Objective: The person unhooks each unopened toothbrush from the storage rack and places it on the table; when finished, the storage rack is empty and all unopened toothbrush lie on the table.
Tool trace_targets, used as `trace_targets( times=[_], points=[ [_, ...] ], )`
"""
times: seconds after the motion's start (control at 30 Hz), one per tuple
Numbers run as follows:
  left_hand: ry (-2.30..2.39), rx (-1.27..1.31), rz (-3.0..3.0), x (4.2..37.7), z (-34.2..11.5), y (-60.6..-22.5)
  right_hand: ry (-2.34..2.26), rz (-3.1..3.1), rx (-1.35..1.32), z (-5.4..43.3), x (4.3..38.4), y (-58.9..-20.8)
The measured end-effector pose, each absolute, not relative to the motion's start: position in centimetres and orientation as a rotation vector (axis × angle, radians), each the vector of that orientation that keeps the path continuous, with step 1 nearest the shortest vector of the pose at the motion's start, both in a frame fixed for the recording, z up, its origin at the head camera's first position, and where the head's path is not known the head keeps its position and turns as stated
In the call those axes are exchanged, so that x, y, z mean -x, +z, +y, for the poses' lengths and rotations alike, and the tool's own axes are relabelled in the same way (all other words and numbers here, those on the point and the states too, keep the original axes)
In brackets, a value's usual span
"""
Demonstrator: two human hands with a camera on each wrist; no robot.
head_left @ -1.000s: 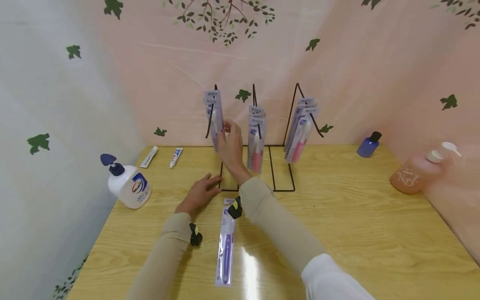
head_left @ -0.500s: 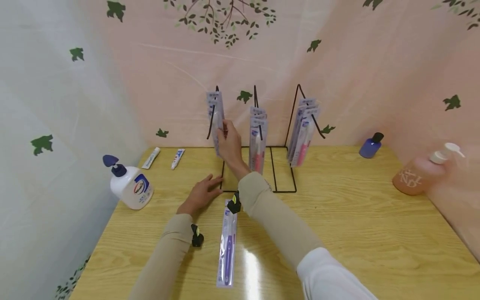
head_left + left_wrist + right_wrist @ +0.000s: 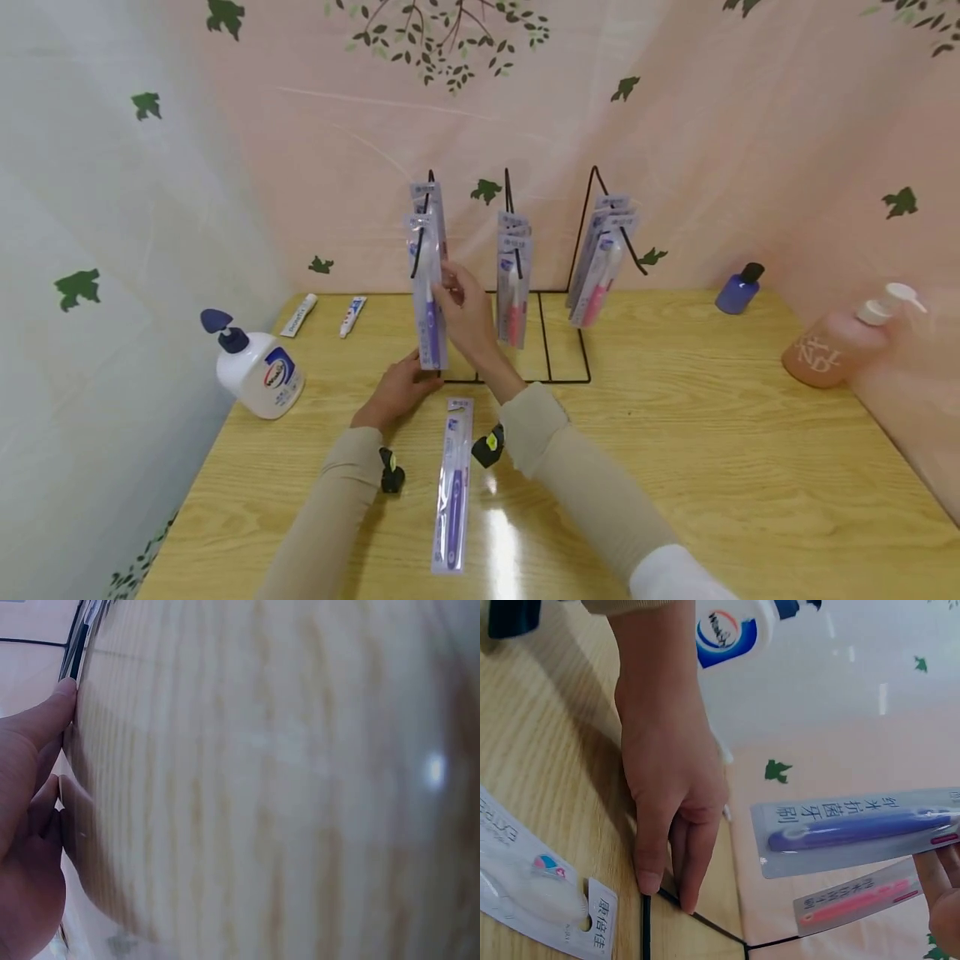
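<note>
1. Purple toothbrush pack (image 3: 432,333) hangs on the left hook (image 3: 417,258) of the wire rack (image 3: 532,382), toward the hook's tip. My right hand (image 3: 472,321) pinches the pack's right edge; a crooked tug could snag its hole on the bent wire and tear the card.

2. My left hand (image 3: 393,392) is apart from the right, its fingertips on the rack's near left corner and clamped on no pack. I judge this touch steadying; if it slips, a sideways push could slide or tip the rack.

3. A rear pack (image 3: 439,204) hangs behind mine on that left hook; overlapping plastic could cling and shift both.

4. Pink packs (image 3: 513,325) on the rack's middle hook hang just beside my right hand, so a careless swing could set them swaying.

5. A second purple pack (image 3: 455,500) lies on the bench (image 3: 712,433) in front of the rack; my wrist camera (image 3: 487,447), just beside it, could nudge it.
</note>
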State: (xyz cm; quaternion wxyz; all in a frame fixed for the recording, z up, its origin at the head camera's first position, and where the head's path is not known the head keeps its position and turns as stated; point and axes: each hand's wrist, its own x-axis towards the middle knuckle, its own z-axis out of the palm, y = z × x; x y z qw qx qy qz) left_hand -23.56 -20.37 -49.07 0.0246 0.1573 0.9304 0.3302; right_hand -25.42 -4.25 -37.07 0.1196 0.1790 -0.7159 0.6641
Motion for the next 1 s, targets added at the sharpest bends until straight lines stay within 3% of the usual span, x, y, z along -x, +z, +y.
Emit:
trace_targets(
  times=[0.4, 0.77, 1.0],
  points=[
    [0.933, -0.572, 2.959, 23.3, -20.5, -49.0, 2.069, -2.233, -0.643, -1.1, 19.9, -36.0],
    [0.933, -0.582, 2.991, 23.4, -20.6, -49.2, 2.076, -2.315, -0.799, 1.2, 17.1, -34.3],
    [0.990, -0.448, 2.866, 23.6, -20.5, -49.3, 2.091, -2.399, -0.693, 3.8, 15.8, -35.4]
  ],
)
